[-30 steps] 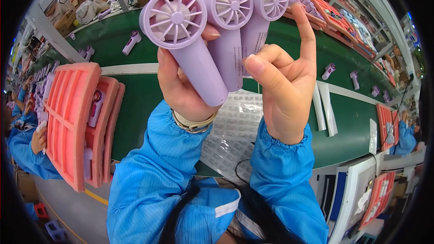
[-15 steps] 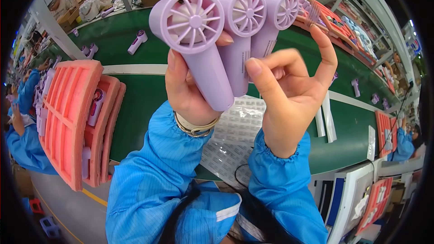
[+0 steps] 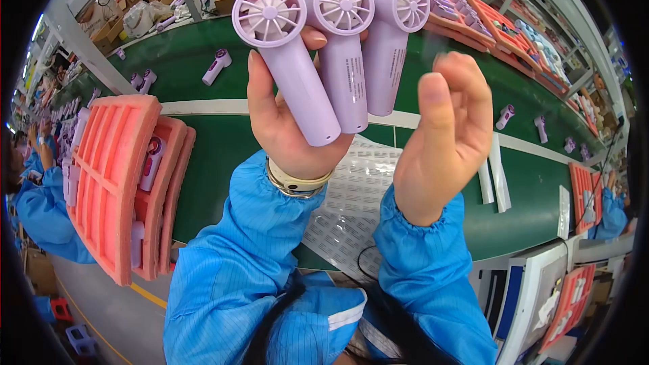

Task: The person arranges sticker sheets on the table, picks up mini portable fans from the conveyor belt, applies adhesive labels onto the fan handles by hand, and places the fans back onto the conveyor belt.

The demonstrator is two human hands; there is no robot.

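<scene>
- Left fan [image 3: 299, 88]: lilac, tilted left, by the thumb edge of the left hand [image 3: 294, 132]
- Middle fan [image 3: 343, 81]: lilac, nearly upright, printed handle
- Right fan [image 3: 387, 71]: lilac, printed handle, tilted right

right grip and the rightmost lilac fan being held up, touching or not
Apart: the head view shows a strip of green surface between the right grip and the rightmost lilac fan along its handle.

Gap between fans [image 3: 346, 81] and right hand [image 3: 447, 136]
</scene>
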